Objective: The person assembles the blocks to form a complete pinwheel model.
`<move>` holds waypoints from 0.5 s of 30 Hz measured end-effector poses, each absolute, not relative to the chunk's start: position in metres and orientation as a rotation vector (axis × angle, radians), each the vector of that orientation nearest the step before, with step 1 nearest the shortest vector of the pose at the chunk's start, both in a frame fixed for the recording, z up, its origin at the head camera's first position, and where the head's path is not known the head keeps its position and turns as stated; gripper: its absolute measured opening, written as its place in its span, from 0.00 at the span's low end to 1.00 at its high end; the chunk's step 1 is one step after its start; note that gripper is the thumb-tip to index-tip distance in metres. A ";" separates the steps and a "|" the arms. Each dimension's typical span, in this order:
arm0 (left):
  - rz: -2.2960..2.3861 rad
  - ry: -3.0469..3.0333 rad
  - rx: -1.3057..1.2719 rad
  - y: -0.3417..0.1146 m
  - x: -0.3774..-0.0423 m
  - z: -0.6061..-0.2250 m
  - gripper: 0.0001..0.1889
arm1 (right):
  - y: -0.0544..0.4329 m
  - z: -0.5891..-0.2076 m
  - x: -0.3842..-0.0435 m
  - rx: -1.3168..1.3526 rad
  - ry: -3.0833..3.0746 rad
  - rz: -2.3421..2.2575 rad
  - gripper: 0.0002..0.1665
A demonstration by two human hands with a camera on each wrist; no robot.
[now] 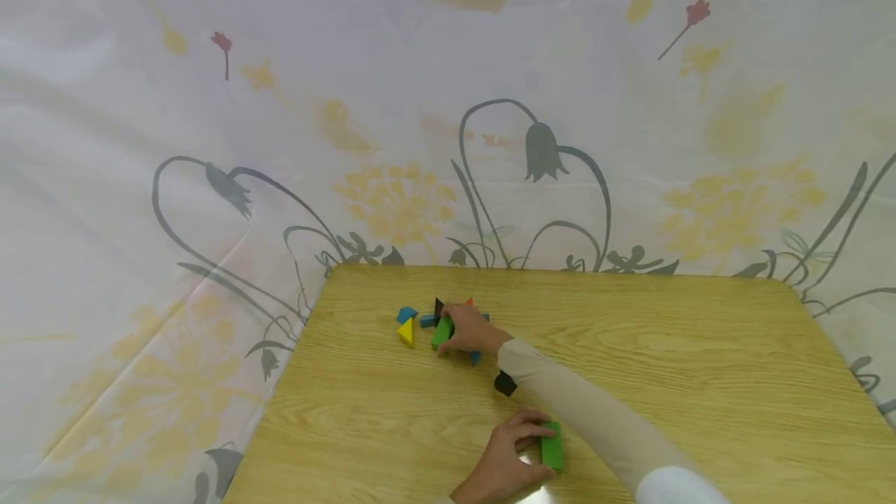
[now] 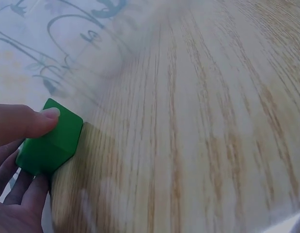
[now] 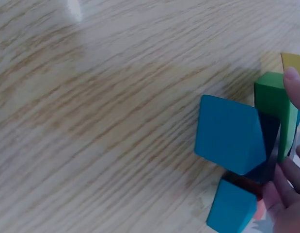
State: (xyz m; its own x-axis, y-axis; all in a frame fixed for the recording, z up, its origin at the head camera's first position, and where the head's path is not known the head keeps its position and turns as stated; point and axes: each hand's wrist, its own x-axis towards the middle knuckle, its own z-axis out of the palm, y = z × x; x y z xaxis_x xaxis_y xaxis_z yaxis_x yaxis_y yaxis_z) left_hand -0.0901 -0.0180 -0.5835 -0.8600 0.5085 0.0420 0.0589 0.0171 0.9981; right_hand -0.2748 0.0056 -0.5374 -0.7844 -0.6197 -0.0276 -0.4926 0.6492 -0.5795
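Near the table's front, my left hand (image 1: pixel 505 453) grips a green block (image 1: pixel 551 447) between thumb and fingers. The left wrist view shows the thumb on one face of that green block (image 2: pixel 55 138) and fingers at the opposite side. Farther back, my right hand (image 1: pixel 470 330) holds another green block (image 1: pixel 442 333), thumb and fingers on its opposite ends. The right wrist view has this green block (image 3: pixel 273 87) beside a larger blue block (image 3: pixel 229 133), with a smaller blue block (image 3: pixel 232 206) close to the fingers. Part of the cluster is hidden by my right hand.
Left of the right hand lie a yellow triangular block (image 1: pixel 407 332) and a blue block (image 1: pixel 406 315). A black pointed block (image 1: pixel 439 309) and an orange tip (image 1: pixel 470 302) show behind it. Another black block (image 1: pixel 505 383) lies beneath the right forearm. A patterned curtain (image 1: pixel 392 99) borders the wooden table (image 1: pixel 665 348).
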 end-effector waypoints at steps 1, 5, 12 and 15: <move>1.914 1.969 0.582 -0.018 -0.090 -0.584 0.21 | 0.006 -0.538 -0.275 -0.901 2.639 -0.854 0.38; 1.933 1.954 0.573 -0.018 -0.089 -0.585 0.21 | 0.009 -0.540 -0.274 -0.907 2.631 -0.912 0.38; 1.936 1.934 0.560 -0.018 -0.089 -0.587 0.21 | 0.012 -0.540 -0.270 -0.952 2.652 -0.923 0.37; 1.948 1.924 0.575 -0.019 -0.088 -0.587 0.21 | 0.011 -0.540 -0.270 -0.955 2.642 -0.955 0.36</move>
State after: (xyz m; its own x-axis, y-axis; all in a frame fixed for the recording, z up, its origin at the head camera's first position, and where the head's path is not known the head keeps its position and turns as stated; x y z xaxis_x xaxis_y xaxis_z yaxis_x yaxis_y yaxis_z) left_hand -0.0883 -0.0188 -0.5867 -0.8593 0.5094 0.0457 0.0395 -0.0230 0.9990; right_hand -0.2701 0.0114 -0.5404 -0.7790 -0.6249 0.0510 -0.5132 0.5887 -0.6246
